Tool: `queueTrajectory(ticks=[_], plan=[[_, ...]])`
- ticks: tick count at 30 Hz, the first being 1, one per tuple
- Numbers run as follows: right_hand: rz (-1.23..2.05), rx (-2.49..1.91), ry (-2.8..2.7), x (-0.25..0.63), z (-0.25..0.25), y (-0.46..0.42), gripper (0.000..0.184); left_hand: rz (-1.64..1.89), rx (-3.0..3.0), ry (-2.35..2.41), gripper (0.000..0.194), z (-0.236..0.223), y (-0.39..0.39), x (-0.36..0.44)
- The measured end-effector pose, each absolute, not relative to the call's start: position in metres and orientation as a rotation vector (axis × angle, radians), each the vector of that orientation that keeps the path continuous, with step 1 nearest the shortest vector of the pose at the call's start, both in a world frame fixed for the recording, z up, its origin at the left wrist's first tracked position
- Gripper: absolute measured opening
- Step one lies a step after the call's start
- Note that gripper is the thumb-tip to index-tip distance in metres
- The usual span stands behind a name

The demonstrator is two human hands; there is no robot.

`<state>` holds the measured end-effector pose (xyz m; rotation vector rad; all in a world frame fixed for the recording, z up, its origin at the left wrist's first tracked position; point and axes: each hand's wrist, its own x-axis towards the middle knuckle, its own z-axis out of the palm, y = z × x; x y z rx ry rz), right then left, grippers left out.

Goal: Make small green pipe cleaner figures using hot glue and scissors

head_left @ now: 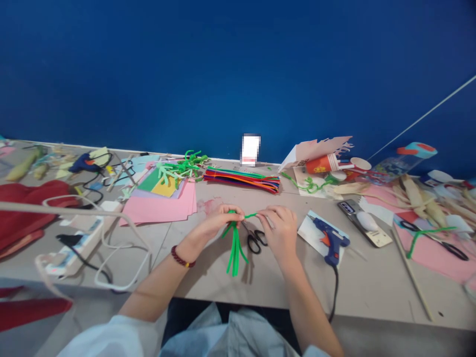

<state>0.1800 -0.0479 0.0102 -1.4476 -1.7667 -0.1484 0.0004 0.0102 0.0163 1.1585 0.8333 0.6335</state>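
Green pipe cleaners (234,253) hang in a bunch below my left hand (221,218), whose fingers are closed around their upper end. One green stem runs sideways from the bunch to my right hand (278,228), where thumb and fingertips pinch it. Both hands are raised over the table, a short gap apart. Behind and between them lies a pair of scissors (255,243) with black handles, its blades partly hidden. Farther back rests a bundle of pipe cleaners (241,179) in several colours.
A blue glue gun (330,238) lies on white card at the right, its cord trailing off the front edge. Beyond it are a phone (364,223) and a wooden stick (412,277). Pink paper (156,206) and a power strip (74,248) with loose cables lie left.
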Motion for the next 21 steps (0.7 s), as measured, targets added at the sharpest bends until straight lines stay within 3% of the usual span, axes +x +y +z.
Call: queueTrajectory(ticks=[11, 21], plan=[[-0.095, -1.408, -1.759, 0.1793, 0.0113, -0.0464, 0.014, 0.725, 1.019, 0.846, 0.023, 0.0222, 0.0093, 0.0021], [-0.090, -1.433, -1.833, 0.1803, 0.0109, -0.0452, 0.017, 0.667, 1.405, 0.972, 0.023, 0.0156, 0.0065, 0.0041]])
